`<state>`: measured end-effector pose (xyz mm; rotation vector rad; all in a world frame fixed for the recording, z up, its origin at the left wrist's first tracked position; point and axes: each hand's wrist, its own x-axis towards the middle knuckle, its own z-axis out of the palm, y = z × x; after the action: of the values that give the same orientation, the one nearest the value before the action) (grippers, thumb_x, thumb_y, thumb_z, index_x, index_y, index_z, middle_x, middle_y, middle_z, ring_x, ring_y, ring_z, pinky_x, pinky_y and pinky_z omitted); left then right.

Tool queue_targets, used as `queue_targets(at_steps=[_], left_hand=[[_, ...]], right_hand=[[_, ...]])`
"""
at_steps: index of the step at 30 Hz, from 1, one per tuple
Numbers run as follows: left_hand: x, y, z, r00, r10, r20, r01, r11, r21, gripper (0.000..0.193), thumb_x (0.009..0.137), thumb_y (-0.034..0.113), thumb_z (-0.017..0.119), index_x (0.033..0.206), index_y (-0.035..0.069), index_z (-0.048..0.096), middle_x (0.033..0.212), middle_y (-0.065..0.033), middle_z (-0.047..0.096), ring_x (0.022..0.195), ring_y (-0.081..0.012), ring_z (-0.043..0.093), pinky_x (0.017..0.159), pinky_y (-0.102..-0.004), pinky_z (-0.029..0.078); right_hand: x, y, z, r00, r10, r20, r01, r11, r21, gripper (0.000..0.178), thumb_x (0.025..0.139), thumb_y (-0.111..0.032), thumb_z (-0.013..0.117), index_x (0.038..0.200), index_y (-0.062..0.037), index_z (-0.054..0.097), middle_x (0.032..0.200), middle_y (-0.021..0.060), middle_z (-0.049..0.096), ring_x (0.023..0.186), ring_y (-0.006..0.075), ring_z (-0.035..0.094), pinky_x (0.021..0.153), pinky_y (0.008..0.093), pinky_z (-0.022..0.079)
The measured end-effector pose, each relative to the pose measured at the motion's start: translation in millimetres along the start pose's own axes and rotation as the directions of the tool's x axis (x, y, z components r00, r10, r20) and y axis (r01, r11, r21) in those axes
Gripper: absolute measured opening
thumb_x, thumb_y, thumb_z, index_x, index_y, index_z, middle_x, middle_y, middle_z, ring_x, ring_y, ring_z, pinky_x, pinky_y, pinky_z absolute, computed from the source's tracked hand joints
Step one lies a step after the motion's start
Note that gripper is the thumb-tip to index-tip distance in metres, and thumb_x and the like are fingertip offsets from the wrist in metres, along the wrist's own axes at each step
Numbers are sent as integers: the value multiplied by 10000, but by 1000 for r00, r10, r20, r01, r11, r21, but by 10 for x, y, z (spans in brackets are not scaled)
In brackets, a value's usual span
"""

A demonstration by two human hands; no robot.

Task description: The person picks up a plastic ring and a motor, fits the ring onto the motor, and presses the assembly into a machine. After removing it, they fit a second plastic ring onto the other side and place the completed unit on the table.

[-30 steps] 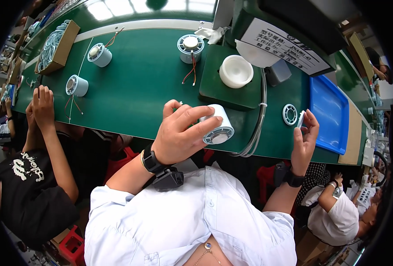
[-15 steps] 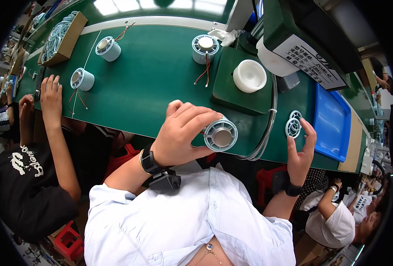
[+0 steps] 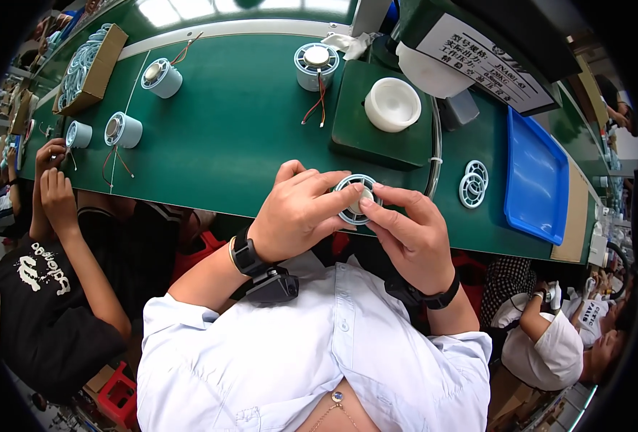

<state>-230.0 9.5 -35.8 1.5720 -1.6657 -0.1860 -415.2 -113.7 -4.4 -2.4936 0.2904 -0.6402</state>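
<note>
Near the table's front edge, in front of my chest, I hold a light-blue cylinder with its spoked round end turned up. My left hand is closed around its left side, the thumb below and the index finger on the end face. My right hand pinches the rim and the pale centre of that end from the right. Fingers cover much of the cylinder, so I cannot tell whether a loose ring lies on it. Two light-blue spoked rings overlap on the green table to the right of my hands.
Similar cylinders with thin wires stand at the back and left. A green press base bears a white round cup under the press head. At right lies a blue tray; far left, a cardboard box and a co-worker's hands.
My right hand has moved left from beside the rings to the cylinder in my left hand and now grips it too. At far left, the co-worker's hands have shifted, uncovering another cylinder.
</note>
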Motion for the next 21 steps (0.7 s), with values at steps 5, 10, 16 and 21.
queue_targets(at_steps=[5,10,16,21], left_hand=[[10,-1,3,999,49,-23,-47,997,55,499,703,176,818,1164,128,635,1109,-75,695,863,-229,646,811,-365,374],[-20,-1,15,1000,-5,-28,4,999,-41,537,690,166,832,1179,113,617,1110,-73,693,861,-228,647,824,-364,384],[-24,-20,-2,996,-89,26,91,989,-120,591,675,141,848,1199,78,583,1113,-71,688,888,-230,649,836,-365,398],[0,-41,24,1000,-11,-16,10,995,-94,590,673,140,850,1193,81,578,1095,-62,690,886,-231,648,824,-365,406]], right_hand=[[31,16,-3,1000,2,-2,-2,998,61,349,776,-7,745,1113,-92,722,1117,106,663,976,269,653,811,366,534],[80,-30,-31,993,118,-12,-114,977,183,352,774,-35,773,1121,-71,722,1116,114,667,986,261,658,839,328,536],[200,-49,3,988,155,-12,-150,972,182,318,772,-69,773,1082,-60,707,1073,104,664,954,284,649,802,358,537],[232,-48,-19,976,209,67,-217,962,167,331,773,-96,779,1091,-51,697,1062,106,662,941,287,648,806,369,533]])
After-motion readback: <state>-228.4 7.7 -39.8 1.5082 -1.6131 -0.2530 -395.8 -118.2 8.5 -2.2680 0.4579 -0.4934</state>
